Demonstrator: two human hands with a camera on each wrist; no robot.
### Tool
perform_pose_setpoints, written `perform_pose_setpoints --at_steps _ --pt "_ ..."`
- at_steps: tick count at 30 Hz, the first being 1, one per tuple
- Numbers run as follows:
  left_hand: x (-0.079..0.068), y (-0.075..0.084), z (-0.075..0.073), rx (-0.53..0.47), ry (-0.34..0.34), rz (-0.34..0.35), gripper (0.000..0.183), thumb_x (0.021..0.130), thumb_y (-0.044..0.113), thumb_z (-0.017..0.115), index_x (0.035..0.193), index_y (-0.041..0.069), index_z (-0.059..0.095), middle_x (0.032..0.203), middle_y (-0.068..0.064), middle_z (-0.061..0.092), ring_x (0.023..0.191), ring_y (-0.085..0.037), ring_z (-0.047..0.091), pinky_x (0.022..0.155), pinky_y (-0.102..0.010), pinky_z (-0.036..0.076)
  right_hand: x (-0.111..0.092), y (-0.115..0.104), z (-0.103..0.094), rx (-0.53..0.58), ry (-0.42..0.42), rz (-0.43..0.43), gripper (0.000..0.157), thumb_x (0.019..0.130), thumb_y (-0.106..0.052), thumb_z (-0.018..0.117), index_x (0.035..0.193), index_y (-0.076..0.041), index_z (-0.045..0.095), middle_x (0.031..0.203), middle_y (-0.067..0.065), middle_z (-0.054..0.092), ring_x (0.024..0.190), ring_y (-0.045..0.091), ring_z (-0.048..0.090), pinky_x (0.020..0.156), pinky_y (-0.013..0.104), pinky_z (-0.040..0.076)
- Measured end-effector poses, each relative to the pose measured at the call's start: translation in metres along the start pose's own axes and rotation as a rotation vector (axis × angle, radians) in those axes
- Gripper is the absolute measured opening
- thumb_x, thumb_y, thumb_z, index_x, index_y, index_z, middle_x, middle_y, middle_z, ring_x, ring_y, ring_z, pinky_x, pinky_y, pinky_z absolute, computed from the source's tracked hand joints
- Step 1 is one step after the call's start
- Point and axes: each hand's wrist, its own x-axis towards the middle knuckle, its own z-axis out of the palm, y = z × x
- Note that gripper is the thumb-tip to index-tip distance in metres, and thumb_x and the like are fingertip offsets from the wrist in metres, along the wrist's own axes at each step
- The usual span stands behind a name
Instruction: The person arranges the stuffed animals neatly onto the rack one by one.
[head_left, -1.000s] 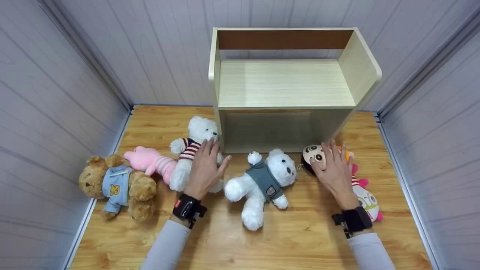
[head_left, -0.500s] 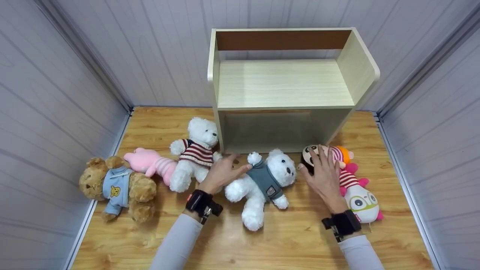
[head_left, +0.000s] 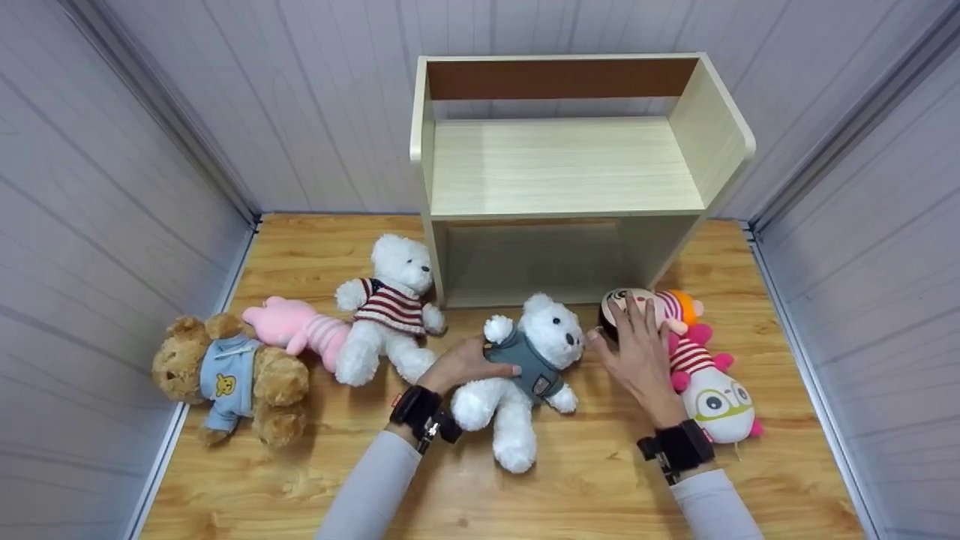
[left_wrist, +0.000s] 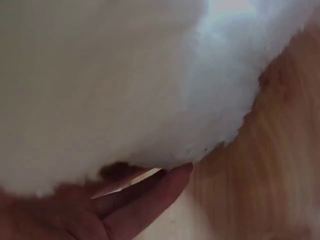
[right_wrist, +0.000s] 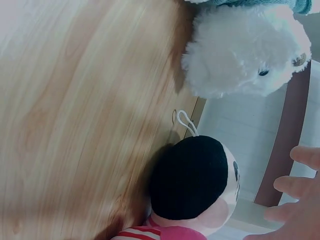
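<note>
My left hand [head_left: 461, 365] holds a white teddy bear [head_left: 553, 337] in a grey-green shirt at its side, thumb laid across the shirt and fingers behind it. In the left wrist view, white fur [left_wrist: 220, 85] fills most of the picture above the fingers. Spread fingers of my right hand [head_left: 641, 364] hover over a plush doll with a black-haired head [right_wrist: 190, 180] and a pink-striped body [head_left: 673, 304]; the right wrist view shows a gap between them. Below that doll lies a plush toy with green glasses [head_left: 716, 405] and a red-striped body.
Behind the toys stands a pale wooden two-tier shelf [head_left: 566, 169]. On the left lie a white bear in a striped sweater [head_left: 390, 307], a pink plush toy [head_left: 289, 322] and a brown bear in a blue hoodie [head_left: 231, 375]. Panel walls [head_left: 112, 262] border the wooden floor [head_left: 585, 487].
My left hand has moved right from the striped-sweater bear to the grey-green-shirted bear and taken hold of it; that bear has shifted and turned slightly. My right hand has drawn slightly left over the doll.
</note>
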Motion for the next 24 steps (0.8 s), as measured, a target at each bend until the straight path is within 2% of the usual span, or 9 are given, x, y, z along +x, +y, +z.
perform_pose_setpoints --at_steps 6,10,15,20,24 --pt "0.0 -0.008 0.001 -0.118 0.027 0.04 0.059 0.082 0.039 0.083 0.129 0.008 0.068 0.116 -0.012 0.073 0.105 -0.026 0.067 0.094 -0.044 0.055 0.0 -0.002 0.001 0.004 0.013 -0.012 0.071 0.097 -0.047 0.062 0.154 -0.008 0.048 0.164 0.022 0.032 0.151 0.053 0.019 0.115 0.078 0.014" --pt "-0.002 -0.013 0.001 -0.154 0.076 0.053 0.055 0.081 0.031 0.083 0.126 0.004 0.069 0.115 -0.014 0.073 0.102 -0.026 0.067 0.092 -0.042 0.056 -0.001 -0.004 0.002 0.021 0.02 -0.025 0.07 0.096 -0.045 0.063 0.153 -0.007 0.049 0.164 0.022 0.033 0.151 0.052 0.02 0.115 0.078 0.015" --pt "-0.003 -0.017 0.005 -0.193 0.152 0.042 0.053 0.081 0.032 0.082 0.122 0.001 0.069 0.112 -0.014 0.073 0.098 -0.024 0.067 0.089 -0.04 0.057 -0.004 -0.012 0.003 0.069 0.044 -0.043 0.069 0.095 -0.041 0.064 0.153 -0.005 0.049 0.163 0.022 0.035 0.151 0.052 0.021 0.114 0.077 0.02" --pt "-0.002 -0.022 0.011 -0.348 0.221 0.072 0.049 0.084 0.028 0.081 0.126 0.006 0.068 0.118 -0.009 0.072 0.108 -0.022 0.066 0.098 -0.039 0.053 -0.007 -0.021 0.004 0.17 0.055 -0.05 0.071 0.097 -0.042 0.057 0.153 0.0 0.046 0.161 0.025 0.036 0.15 0.053 0.023 0.116 0.072 0.023" --pt "0.002 -0.025 0.016 -0.47 0.288 0.078 0.05 0.086 0.026 0.081 0.128 0.005 0.064 0.123 -0.009 0.069 0.115 -0.022 0.062 0.104 -0.038 0.048 -0.011 -0.031 0.008 0.32 0.055 -0.011 0.072 0.099 -0.039 0.058 0.154 0.004 0.041 0.16 0.027 0.037 0.149 0.05 0.027 0.121 0.063 0.022"
